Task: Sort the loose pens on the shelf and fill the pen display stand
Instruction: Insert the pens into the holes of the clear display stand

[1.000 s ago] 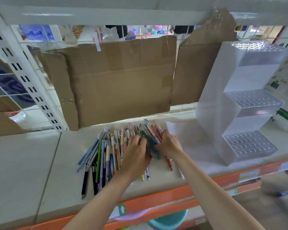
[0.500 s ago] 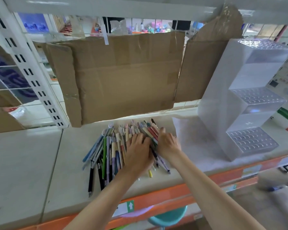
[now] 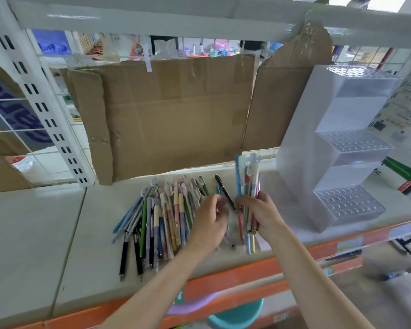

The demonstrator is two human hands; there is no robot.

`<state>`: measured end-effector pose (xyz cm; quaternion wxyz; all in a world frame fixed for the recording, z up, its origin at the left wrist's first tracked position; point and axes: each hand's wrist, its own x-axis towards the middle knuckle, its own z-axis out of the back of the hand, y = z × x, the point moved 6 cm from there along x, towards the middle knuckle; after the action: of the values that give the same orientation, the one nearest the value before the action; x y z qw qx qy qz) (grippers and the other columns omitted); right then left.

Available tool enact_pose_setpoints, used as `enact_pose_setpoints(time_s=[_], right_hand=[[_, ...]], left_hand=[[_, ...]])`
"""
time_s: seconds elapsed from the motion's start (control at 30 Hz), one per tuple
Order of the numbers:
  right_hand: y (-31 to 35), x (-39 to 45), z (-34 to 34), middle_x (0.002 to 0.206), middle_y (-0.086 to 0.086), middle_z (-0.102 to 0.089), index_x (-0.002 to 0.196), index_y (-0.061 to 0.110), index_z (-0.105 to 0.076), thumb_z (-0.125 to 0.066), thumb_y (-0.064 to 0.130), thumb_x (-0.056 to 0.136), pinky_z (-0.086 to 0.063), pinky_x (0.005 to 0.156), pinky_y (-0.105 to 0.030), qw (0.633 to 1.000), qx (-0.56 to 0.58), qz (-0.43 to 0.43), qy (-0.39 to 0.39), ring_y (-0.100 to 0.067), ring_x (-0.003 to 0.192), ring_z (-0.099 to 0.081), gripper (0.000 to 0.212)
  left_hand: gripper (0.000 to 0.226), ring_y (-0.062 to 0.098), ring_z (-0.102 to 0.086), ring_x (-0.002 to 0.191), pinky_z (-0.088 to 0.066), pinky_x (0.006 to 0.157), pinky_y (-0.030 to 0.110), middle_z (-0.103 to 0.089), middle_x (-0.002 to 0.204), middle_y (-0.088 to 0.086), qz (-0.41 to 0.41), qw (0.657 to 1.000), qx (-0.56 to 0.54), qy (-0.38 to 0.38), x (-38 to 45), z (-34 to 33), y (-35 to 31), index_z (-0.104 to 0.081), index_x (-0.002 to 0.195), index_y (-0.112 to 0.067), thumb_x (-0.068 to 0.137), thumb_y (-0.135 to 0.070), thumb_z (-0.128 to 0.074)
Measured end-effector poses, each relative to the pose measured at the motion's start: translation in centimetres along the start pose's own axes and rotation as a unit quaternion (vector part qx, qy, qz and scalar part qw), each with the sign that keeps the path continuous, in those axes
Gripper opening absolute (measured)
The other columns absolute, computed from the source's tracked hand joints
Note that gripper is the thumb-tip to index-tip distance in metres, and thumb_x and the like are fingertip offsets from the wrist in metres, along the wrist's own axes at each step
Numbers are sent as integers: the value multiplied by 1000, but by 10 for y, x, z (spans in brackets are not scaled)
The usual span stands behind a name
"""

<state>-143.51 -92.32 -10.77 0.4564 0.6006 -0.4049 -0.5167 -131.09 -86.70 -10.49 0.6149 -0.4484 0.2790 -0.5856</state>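
Note:
A fan of several loose pens point(image 3: 161, 217) lies on the pale shelf point(image 3: 33, 233), tips pointing toward me. My right hand point(image 3: 261, 210) is closed around a bunch of pens point(image 3: 247, 186) held upright just right of the pile. My left hand point(image 3: 211, 219) hovers over the pile's right edge with curled fingers beside a black pen point(image 3: 224, 192); I cannot tell if it pinches that pen. The clear three-tier pen display stand point(image 3: 342, 148) stands at the right with all its holes empty.
Brown cardboard sheets point(image 3: 171, 115) lean against the wire back of the shelf. A white slotted upright point(image 3: 40, 108) stands at the left. An orange beam point(image 3: 247, 274) edges the shelf front, with a teal tub point(image 3: 237, 314) below it.
My right hand has lifted a bunch of pens off the pile and stood them upright to the right. My left hand has come off the pile and curled.

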Motion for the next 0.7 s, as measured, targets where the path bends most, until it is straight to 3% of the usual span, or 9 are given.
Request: enact_pose_setpoints(time_s=[0.07,0.17,0.23,0.3,0.37,0.5,0.57,0.63,0.7], right_hand=[[9,-8,6,62,-10,-57,82,3,-54,-53,-11,82,-49,48,-25,994,109,12,-2,-16,50,-57,14],[24,-11,21,63,-5,-60,88,5,-55,-50,-14,83,-51,51,-24,975,220,40,-10,-14,55,-60,20],[29,-10,32,64,-3,-62,85,7,-58,-53,-13,81,-51,54,-24,969,242,52,-16,-14,59,-61,21],[28,-9,41,67,-3,-63,84,8,-61,-57,-13,78,-51,57,-25,969,240,58,-16,-14,61,-61,22],[22,-8,48,68,-2,-64,85,8,-62,-63,-10,76,-50,56,-27,976,209,60,-15,-14,63,-62,21],[-3,-11,51,63,-7,-65,79,13,-63,-66,-3,71,-44,57,-34,986,160,23,-31,-23,59,-61,19],[-7,-10,53,60,-9,-63,67,16,-66,-59,-7,76,-46,53,-33,987,155,19,-30,-22,55,-63,26],[-3,-7,57,60,-10,-59,68,11,-63,-55,-8,77,-43,49,-30,992,118,25,-22,-20,52,-60,23],[4,-6,63,58,-8,-59,74,5,-59,-52,-10,79,-44,43,-27,997,69,46,0,-19,49,-58,18]], left_hand=[[13,12,-60,79,-47,71,22,-63,84,-2,128,978,-166,-5,2,-19,3,-57,90,-15,95,-11,-46],[25,11,-51,52,-40,53,21,-56,61,-1,328,831,-448,-26,0,-59,7,-54,73,-14,95,-12,-43],[30,14,-56,55,-45,63,27,-61,60,2,393,736,-548,-58,-4,-79,5,-57,74,-12,98,-22,-42],[34,23,-67,72,-51,77,37,-70,76,14,410,655,-632,-49,-5,-96,-7,-61,88,-8,100,-31,-39],[42,28,-69,81,-51,78,40,-72,88,19,398,627,-670,-27,-4,-107,-20,-63,96,-3,100,-37,-39],[42,24,-70,71,-53,54,26,-72,84,14,364,613,-701,-3,-1,-119,-29,-63,104,-7,99,-40,-38],[39,24,-68,73,-52,51,24,-71,85,14,368,633,-682,3,2,-120,-28,-62,109,-8,99,-37,-38],[41,25,-65,86,-53,63,29,-70,99,16,362,716,-597,20,6,-117,-22,-56,122,-9,98,-37,-39],[54,25,-61,107,-48,92,37,-64,118,16,309,834,-456,39,13,-104,-21,-54,128,-8,92,-48,-45]])
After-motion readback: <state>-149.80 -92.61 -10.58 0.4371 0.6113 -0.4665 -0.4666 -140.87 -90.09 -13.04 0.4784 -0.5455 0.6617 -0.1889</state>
